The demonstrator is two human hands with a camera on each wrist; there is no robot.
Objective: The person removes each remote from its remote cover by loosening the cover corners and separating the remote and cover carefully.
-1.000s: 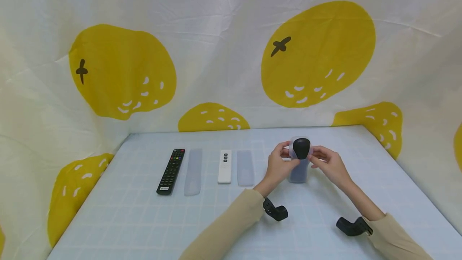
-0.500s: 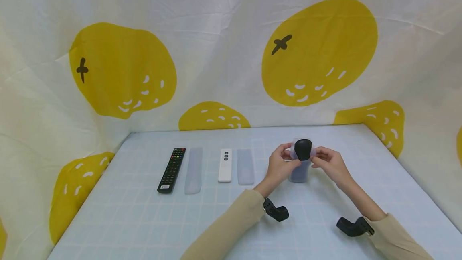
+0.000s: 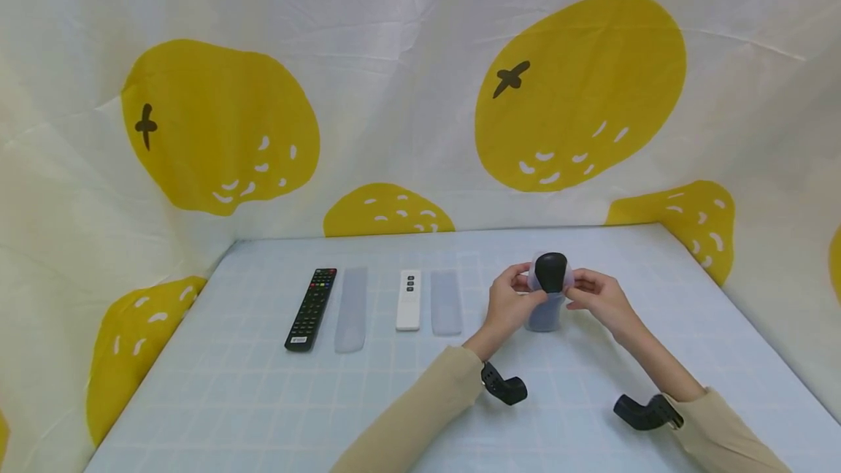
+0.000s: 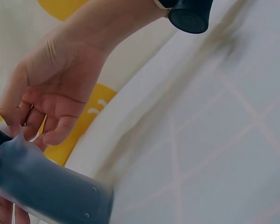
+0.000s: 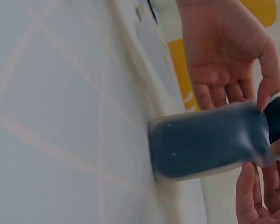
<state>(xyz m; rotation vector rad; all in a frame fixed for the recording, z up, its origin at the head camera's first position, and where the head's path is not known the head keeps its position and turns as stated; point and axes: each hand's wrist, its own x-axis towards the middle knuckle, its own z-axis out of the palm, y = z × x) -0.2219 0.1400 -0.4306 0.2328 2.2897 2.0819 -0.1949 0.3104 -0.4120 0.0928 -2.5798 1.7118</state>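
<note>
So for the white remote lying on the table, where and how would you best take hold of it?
Grip the white remote across its narrow width, thumb and fingers on the two long edges near its middle, coming down from above. It lies flat and slim, and the translucent sleeve lies close on one side, so a top pinch is probably easier than sliding in sideways.

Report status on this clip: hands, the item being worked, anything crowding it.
Left hand and right hand both pinch the translucent cover at its mouth. Black remote partly sleeved, top end protruding. Nothing crowding; spare cover lies apart.
</note>
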